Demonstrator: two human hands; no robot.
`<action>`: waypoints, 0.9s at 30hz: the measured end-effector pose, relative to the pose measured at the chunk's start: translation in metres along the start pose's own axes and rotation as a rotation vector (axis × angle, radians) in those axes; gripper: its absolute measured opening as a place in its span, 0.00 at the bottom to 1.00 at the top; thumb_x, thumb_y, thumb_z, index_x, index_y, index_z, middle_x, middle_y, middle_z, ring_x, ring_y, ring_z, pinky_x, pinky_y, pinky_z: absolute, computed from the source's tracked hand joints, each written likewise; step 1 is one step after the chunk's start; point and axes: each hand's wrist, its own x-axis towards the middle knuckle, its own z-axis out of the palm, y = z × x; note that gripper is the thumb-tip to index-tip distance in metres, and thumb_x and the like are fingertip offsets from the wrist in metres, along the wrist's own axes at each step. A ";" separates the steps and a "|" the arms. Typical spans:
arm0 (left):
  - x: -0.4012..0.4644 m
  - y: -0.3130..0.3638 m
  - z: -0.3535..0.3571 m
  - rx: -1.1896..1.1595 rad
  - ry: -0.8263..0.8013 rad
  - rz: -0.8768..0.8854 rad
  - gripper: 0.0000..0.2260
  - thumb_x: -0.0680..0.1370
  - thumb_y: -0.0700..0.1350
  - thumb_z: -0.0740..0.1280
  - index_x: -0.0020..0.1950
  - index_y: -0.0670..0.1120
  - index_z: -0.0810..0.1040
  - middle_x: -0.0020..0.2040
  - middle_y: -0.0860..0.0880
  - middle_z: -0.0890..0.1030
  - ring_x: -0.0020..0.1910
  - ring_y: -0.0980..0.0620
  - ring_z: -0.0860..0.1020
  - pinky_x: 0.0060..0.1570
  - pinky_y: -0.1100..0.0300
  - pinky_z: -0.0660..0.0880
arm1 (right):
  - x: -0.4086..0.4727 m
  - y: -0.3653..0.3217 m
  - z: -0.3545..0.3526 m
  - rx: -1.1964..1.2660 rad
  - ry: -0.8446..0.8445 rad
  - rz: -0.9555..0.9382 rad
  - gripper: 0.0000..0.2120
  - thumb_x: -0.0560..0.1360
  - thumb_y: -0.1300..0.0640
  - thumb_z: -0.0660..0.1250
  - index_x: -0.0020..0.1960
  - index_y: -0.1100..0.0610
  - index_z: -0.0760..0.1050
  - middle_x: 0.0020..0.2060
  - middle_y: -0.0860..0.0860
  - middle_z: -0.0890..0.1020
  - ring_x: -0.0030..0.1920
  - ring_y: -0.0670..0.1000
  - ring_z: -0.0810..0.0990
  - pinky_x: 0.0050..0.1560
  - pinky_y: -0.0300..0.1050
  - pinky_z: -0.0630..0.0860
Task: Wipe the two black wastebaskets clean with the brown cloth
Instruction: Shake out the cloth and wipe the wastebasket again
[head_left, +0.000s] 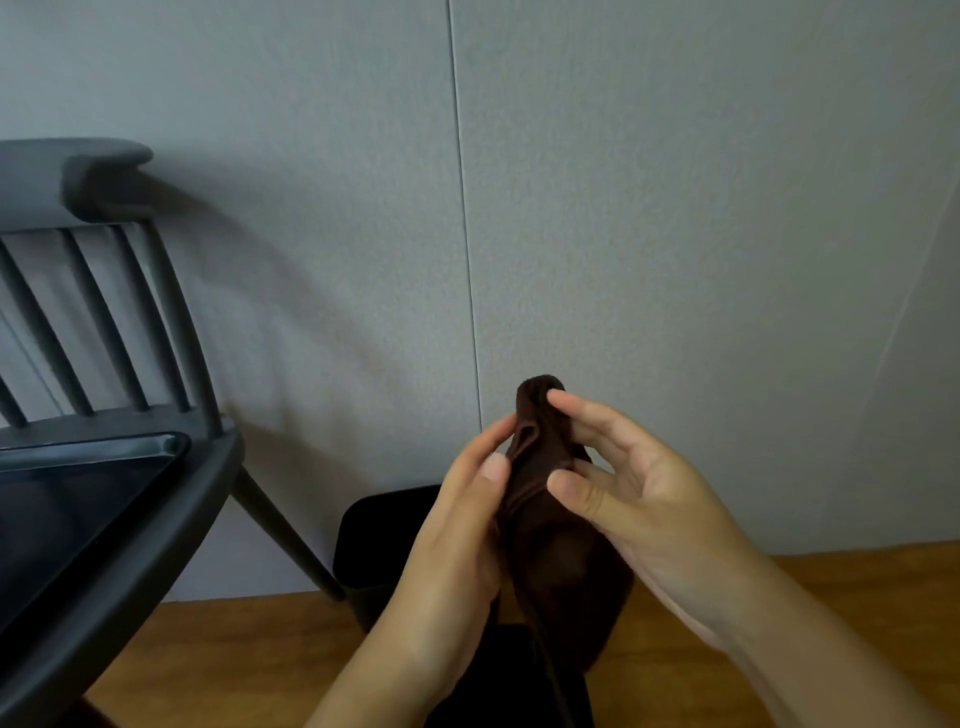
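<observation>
I hold the brown cloth (550, 509) bunched upright between both hands, in front of the grey wall. My left hand (457, 535) grips its left side, thumb pressed on the folds. My right hand (634, 493) pinches its right side with thumb and fingertips. Behind and below my hands stands a black wastebasket (379, 545) on the floor against the wall, mostly hidden. Another black shape (514, 680) lies under my wrists at the bottom edge; I cannot tell whether it is the second wastebasket.
A dark grey chair (156, 467) with a slatted back stands at the left, a black tray-like object (78, 499) on its seat. One chair leg slants down beside the wastebasket. Wooden floor (234, 654) spreads below; the grey panelled wall (675, 208) fills the background.
</observation>
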 end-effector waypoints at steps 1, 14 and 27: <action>-0.001 -0.001 0.000 0.005 0.001 -0.012 0.26 0.73 0.53 0.68 0.70 0.49 0.70 0.65 0.45 0.78 0.64 0.47 0.77 0.65 0.46 0.71 | -0.002 -0.001 -0.002 -0.010 -0.014 0.000 0.32 0.64 0.58 0.74 0.67 0.49 0.73 0.59 0.47 0.81 0.59 0.50 0.81 0.59 0.48 0.78; 0.004 0.004 0.014 -0.208 0.229 -0.150 0.16 0.83 0.43 0.54 0.63 0.42 0.77 0.57 0.40 0.82 0.57 0.41 0.81 0.59 0.44 0.74 | -0.009 0.003 0.006 -0.908 0.285 -0.248 0.05 0.76 0.54 0.66 0.48 0.48 0.79 0.48 0.41 0.76 0.51 0.35 0.74 0.50 0.24 0.68; 0.016 0.039 -0.002 0.019 0.366 -0.105 0.13 0.83 0.42 0.56 0.59 0.42 0.78 0.51 0.41 0.85 0.52 0.43 0.83 0.57 0.46 0.76 | -0.013 -0.030 -0.044 -0.814 0.352 -0.047 0.06 0.76 0.61 0.66 0.42 0.51 0.75 0.38 0.49 0.82 0.39 0.49 0.80 0.38 0.43 0.73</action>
